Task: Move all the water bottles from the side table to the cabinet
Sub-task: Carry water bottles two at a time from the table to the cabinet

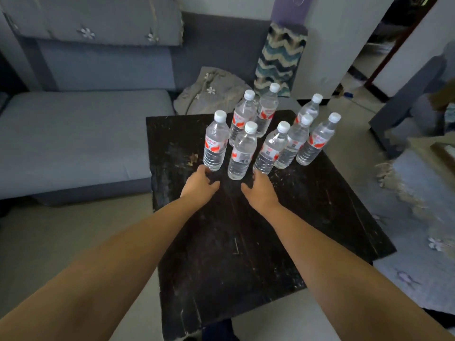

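Eight water bottles [264,134] stand close together on the dark side table [270,230]. The cabinet is not in view. The left hand [200,181] and right hand [258,188] reach for the nearest bottles, fingers open and loosely curled, holding nothing. It looks like the very first pick-up. Next, each hand needs to wrap around one bottle.

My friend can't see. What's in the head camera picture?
Two bare hands, left and right, reach toward eight clear plastic water bottles with white caps standing on a scratched dark wooden side table, beside a grey sofa.
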Demonstrator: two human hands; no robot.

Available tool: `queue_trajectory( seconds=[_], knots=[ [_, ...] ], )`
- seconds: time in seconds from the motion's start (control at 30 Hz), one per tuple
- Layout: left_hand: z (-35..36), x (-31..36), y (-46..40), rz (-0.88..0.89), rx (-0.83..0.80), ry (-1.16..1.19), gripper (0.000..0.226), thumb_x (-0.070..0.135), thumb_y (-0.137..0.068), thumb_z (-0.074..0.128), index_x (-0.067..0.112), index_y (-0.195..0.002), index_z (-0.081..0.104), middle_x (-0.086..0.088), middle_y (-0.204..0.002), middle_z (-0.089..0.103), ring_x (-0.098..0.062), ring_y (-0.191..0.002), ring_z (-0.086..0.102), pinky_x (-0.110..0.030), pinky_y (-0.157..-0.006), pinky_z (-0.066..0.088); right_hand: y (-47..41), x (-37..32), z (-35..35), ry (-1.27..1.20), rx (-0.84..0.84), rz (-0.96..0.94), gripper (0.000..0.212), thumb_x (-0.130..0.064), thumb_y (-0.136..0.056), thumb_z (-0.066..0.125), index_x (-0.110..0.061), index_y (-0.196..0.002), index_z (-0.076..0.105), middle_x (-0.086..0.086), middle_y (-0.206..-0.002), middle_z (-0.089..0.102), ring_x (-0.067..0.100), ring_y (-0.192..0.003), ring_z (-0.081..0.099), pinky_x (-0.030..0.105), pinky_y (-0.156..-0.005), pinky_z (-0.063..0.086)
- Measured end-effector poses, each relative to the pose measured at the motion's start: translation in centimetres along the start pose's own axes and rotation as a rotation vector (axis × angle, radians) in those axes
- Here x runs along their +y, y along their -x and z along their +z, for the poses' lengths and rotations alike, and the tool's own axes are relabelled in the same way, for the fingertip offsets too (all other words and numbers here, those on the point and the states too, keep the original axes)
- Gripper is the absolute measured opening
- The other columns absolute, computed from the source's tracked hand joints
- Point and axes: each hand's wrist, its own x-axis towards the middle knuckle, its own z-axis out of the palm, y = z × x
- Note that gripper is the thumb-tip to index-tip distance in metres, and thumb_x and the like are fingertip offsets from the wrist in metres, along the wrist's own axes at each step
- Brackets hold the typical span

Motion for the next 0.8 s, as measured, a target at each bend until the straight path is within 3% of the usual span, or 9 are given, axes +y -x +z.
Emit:
queue_trajectory(
  seconds=[0.07,0.17,0.23,0.3,0.4,0.53,0.63,0.8],
  knots=[
    [0.8,-0.3,-2.5,-0.023,0.079,0.056,0.057,0.027,-0.084,0.067,0.012,-0.133,0.040,-0.010,-0.119,0.057,-0.024,-0.108,0.056,-0.029,-0.084,0.043,-2.3,0.5,1.0,-0.112,0.065,-0.002,0.068,-0.023,-0.090,0.066,-0.007,-0.146,0.031,0.012,-0.150,0.037,0.026,-0.140,0.037,0.040,-0.114,0.035],
    [2.2,-0.7,-6.0,-0.046,0.193,0.156,0.075,0.029,-0.082,0.069,0.013,-0.143,0.029,-0.011,-0.142,0.042,-0.025,-0.129,0.044,-0.038,-0.104,0.041,-5.4,1.4,2.9,-0.225,0.132,-0.001,0.089,-0.026,-0.088,0.069,-0.006,-0.154,0.012,0.011,-0.160,0.020,0.023,-0.149,0.020,0.041,-0.120,0.023],
    [3.3,-1.0,-8.6,-0.059,0.227,0.206,0.085,0.030,-0.080,0.071,0.013,-0.148,0.021,-0.011,-0.149,0.033,-0.026,-0.137,0.034,-0.042,-0.111,0.034,-7.5,2.3,4.5,-0.289,0.174,0.003,0.092,-0.025,-0.085,0.072,-0.007,-0.153,0.014,0.011,-0.159,0.023,0.022,-0.148,0.022,0.038,-0.120,0.023],
    [4.0,-1.3,-10.4,-0.041,0.235,0.259,0.092,0.031,-0.077,0.073,0.016,-0.149,0.017,-0.008,-0.152,0.030,-0.024,-0.140,0.030,-0.042,-0.113,0.031,-8.8,2.9,5.6,-0.375,0.191,-0.015,0.089,-0.021,-0.081,0.076,-0.009,-0.151,0.022,0.010,-0.153,0.034,0.021,-0.143,0.033,0.040,-0.116,0.032],
    [5.1,-1.5,-12.8,0.016,0.231,0.384,0.090,0.023,-0.073,0.077,0.020,-0.145,0.024,-0.002,-0.146,0.039,-0.019,-0.134,0.040,-0.041,-0.110,0.038,-10.7,3.7,6.6,-0.541,0.208,-0.041,0.082,-0.015,-0.076,0.080,-0.011,-0.143,0.034,0.003,-0.139,0.051,0.010,-0.128,0.051,0.029,-0.107,0.044],
    [6.1,-1.4,-14.9,0.046,0.255,0.512,0.078,0.016,-0.070,0.079,0.022,-0.133,0.034,0.007,-0.123,0.053,-0.007,-0.112,0.056,-0.024,-0.093,0.049,-12.2,4.0,7.3,-0.636,0.223,-0.020,0.080,-0.011,-0.073,0.082,-0.010,-0.138,0.037,0.001,-0.130,0.056,0.007,-0.117,0.057,0.006,-0.091,0.045],
    [6.3,-1.5,-15.8,-0.006,0.273,0.507,0.075,0.024,-0.069,0.080,0.021,-0.129,0.036,0.008,-0.116,0.056,-0.005,-0.103,0.059,-0.019,-0.082,0.048,-12.9,4.2,7.4,-0.657,0.221,-0.013,0.077,-0.010,-0.072,0.083,-0.010,-0.135,0.038,-0.001,-0.121,0.059,-0.002,-0.104,0.060,0.003,-0.083,0.046],
    [5.8,-1.9,-14.0,-0.002,0.212,0.439,0.069,0.037,-0.066,0.082,0.033,-0.119,0.038,0.015,-0.110,0.058,-0.004,-0.101,0.059,-0.026,-0.087,0.050,-11.8,4.5,7.2,-0.631,0.202,-0.022,0.073,-0.016,-0.071,0.085,-0.009,-0.130,0.044,-0.007,-0.114,0.061,-0.015,-0.096,0.059,0.002,-0.077,0.046]
  ],
)
